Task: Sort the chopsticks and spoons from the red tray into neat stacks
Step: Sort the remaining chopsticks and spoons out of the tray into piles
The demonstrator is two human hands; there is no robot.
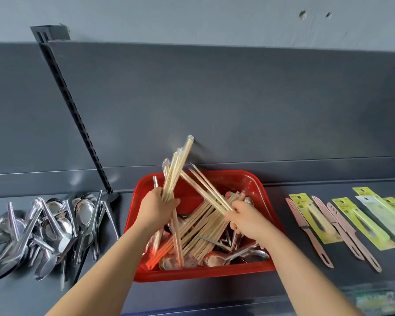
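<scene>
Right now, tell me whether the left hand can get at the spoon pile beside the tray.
Probably not yet: the path to the spoon pile looks free, but the left hand grips a chopstick bundle.

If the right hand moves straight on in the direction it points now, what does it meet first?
Probably the bundle of chopsticks held in the left hand; the right hand points up and left toward it. Depth is unclear, so it might pass beside.
</scene>
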